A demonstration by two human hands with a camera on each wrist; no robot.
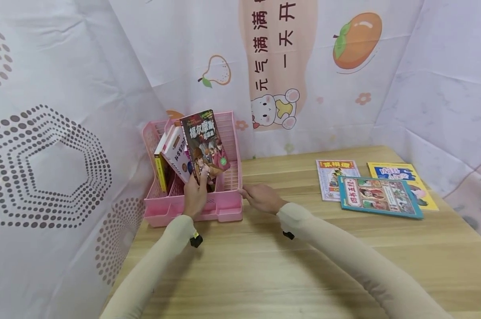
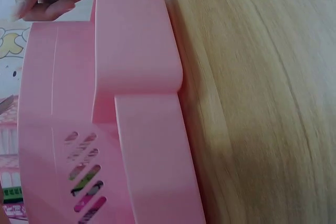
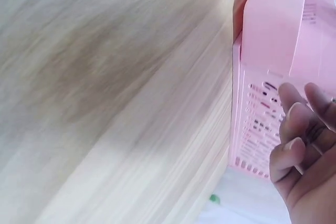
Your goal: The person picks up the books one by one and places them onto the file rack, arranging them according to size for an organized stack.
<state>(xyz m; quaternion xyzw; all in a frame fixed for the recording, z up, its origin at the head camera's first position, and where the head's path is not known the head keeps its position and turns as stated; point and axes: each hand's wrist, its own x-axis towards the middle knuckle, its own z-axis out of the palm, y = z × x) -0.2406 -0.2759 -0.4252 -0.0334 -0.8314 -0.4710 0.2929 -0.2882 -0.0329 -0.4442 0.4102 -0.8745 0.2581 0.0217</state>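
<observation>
A pink plastic book rack (image 1: 228, 204) with a slotted side wall stands on the table at the left. My left hand (image 1: 195, 195) grips the lower part of a dark comic book (image 1: 202, 133) with a Chinese title, its thumb over the cover. That book leans at a tilt in the rack. Left of it, a white book (image 1: 178, 150) leans over, and a yellow-spined book (image 1: 160, 173) stands at the end. My right hand (image 1: 262, 198) is at the rack's front right corner. In the right wrist view its loosely bent fingers (image 3: 294, 153) are beside the slotted wall.
On the table's right lie a blue-green book (image 1: 380, 197), a thin white-and-red booklet (image 1: 329, 179) and a yellow book (image 1: 425, 201), partly overlapping. A printed white curtain (image 1: 208, 40) hangs behind the wooden table (image 1: 240, 274) and along both sides.
</observation>
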